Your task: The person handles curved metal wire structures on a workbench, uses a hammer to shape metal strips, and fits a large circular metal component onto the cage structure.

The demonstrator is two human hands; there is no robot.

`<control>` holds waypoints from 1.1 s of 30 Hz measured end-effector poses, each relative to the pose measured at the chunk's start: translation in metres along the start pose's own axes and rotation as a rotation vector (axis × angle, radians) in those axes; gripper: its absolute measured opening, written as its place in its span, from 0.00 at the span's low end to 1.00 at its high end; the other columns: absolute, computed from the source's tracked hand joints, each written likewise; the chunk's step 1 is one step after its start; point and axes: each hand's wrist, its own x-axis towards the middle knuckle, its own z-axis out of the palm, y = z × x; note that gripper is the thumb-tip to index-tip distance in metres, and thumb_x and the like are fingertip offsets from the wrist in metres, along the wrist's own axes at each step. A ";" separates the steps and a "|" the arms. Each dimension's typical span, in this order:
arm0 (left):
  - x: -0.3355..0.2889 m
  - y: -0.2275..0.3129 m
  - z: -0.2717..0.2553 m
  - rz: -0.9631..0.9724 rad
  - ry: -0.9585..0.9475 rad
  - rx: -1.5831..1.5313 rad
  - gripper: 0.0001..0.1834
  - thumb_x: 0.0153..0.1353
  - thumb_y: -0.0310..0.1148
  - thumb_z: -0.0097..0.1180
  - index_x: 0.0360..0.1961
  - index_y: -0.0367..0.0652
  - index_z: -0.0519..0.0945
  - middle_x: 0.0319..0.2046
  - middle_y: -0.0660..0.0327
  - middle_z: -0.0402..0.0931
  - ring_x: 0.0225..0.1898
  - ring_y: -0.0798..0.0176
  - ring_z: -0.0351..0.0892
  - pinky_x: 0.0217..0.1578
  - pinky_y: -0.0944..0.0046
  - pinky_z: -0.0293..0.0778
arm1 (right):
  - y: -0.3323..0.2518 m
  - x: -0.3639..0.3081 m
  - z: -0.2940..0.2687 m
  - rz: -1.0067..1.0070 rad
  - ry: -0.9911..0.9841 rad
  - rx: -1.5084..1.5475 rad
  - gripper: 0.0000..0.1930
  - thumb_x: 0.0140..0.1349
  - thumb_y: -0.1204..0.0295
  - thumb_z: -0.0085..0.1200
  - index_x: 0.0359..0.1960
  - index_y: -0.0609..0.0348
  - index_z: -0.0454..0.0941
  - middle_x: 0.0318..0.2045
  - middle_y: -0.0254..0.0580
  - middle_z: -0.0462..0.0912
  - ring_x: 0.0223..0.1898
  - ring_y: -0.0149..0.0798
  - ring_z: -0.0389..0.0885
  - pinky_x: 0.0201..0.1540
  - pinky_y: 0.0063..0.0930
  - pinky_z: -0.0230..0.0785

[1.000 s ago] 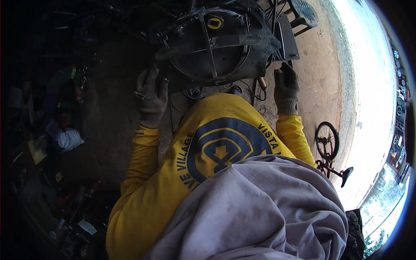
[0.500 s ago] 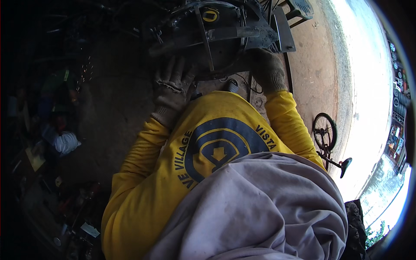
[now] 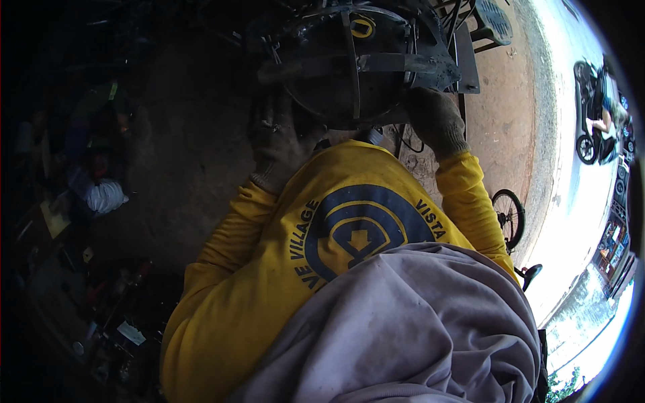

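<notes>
A dark metal frame with a curved hoop and crossing flat bars stands at the top middle, right in front of me. My right hand, in a grey-brown work glove, is closed at its near right edge; the fingertips are hidden there. My left hand, in a like glove with a tear across the knuckles, lies in shadow at the near left of the frame. Its fingers are stretched toward the frame, and the dark hides whether they touch it. A round yellow mark shows inside the hoop.
A plastic chair stands at the top right beside a metal plate. A bicycle is at the right, and a person on a motorbike is on the bright road. At the far left, another person is among dim clutter.
The view has shifted, so the frame and both hands appear farther right. A motorbike with a rider has come into view on the road. Sparks at the left no longer show.
</notes>
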 end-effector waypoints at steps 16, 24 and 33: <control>0.017 0.003 0.007 -0.080 0.036 -0.244 0.53 0.51 0.56 0.70 0.70 0.37 0.62 0.63 0.43 0.69 0.63 0.40 0.70 0.63 0.44 0.66 | -0.005 0.018 -0.018 0.010 -0.291 0.487 0.16 0.69 0.64 0.49 0.42 0.66 0.83 0.38 0.54 0.85 0.40 0.51 0.84 0.45 0.38 0.75; 0.005 -0.012 0.027 -0.034 0.056 -0.106 0.51 0.53 0.55 0.70 0.69 0.36 0.63 0.63 0.45 0.69 0.62 0.41 0.71 0.64 0.44 0.66 | -0.002 0.021 0.001 -0.014 -0.267 0.396 0.12 0.65 0.74 0.51 0.47 0.55 0.82 0.45 0.49 0.84 0.46 0.51 0.84 0.50 0.38 0.79; 0.012 0.002 0.015 -0.030 0.155 -0.178 0.48 0.49 0.47 0.73 0.68 0.39 0.65 0.63 0.47 0.70 0.62 0.40 0.71 0.63 0.46 0.67 | -0.004 0.024 -0.012 0.573 -0.479 0.711 0.11 0.67 0.66 0.53 0.42 0.57 0.84 0.34 0.48 0.86 0.37 0.51 0.85 0.41 0.36 0.79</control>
